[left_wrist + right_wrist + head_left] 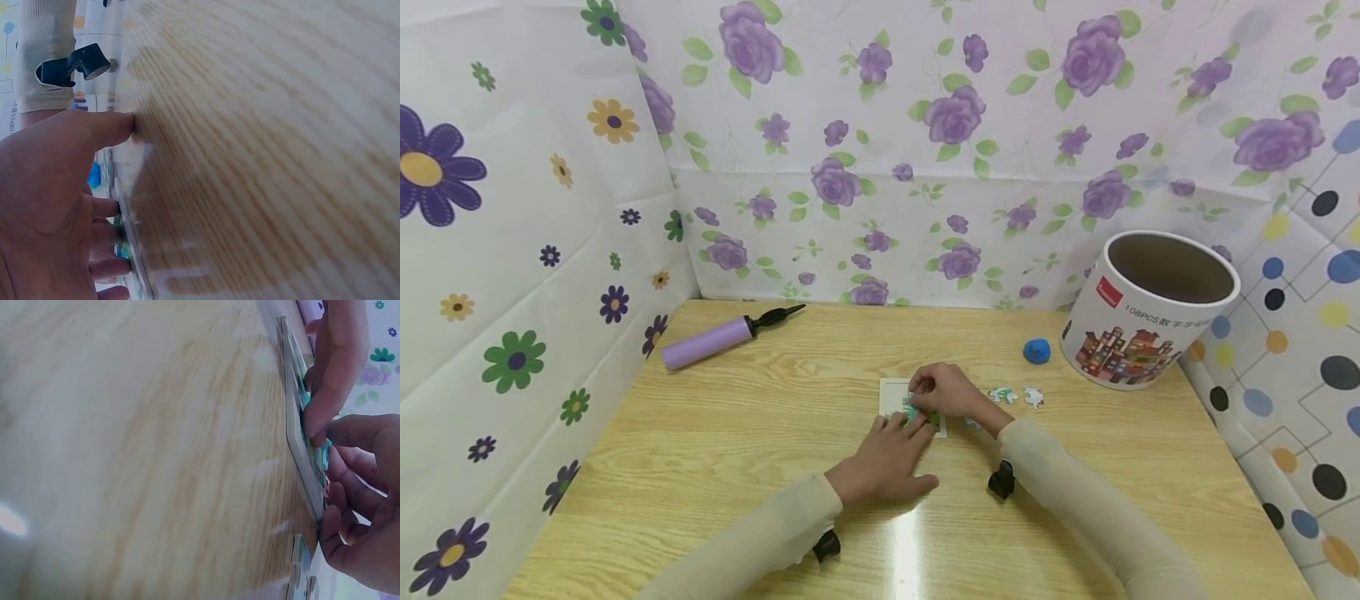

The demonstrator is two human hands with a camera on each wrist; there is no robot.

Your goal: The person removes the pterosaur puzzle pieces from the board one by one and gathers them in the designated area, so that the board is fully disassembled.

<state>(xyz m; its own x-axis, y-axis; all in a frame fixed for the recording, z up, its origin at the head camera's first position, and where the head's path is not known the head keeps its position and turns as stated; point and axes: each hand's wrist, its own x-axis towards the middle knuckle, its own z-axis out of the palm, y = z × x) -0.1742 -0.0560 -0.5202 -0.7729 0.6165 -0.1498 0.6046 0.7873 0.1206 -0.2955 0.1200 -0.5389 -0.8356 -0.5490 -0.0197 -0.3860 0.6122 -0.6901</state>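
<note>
A small white-framed jigsaw board (891, 388) lies on the table, partly covered by both hands. My left hand (891, 458) rests with extended fingers on the board's near part, thumb out to the side on the table. Over the board's right side, my right hand (946, 390) pinches a teal puzzle piece (326, 450) between thumb and index finger, right at the picture surface. Its other fingers curl by the board edge in the right wrist view. Loose puzzle pieces (1002, 395) lie to the right of the board, one partly hidden by the right wrist.
A large white printed bucket (1138, 333) stands at the back right, with a small blue object (1037, 351) beside it. At the back left lies a purple hand pump (711, 342) with a black nozzle. Patterned cloth walls (880, 167) border the wooden table.
</note>
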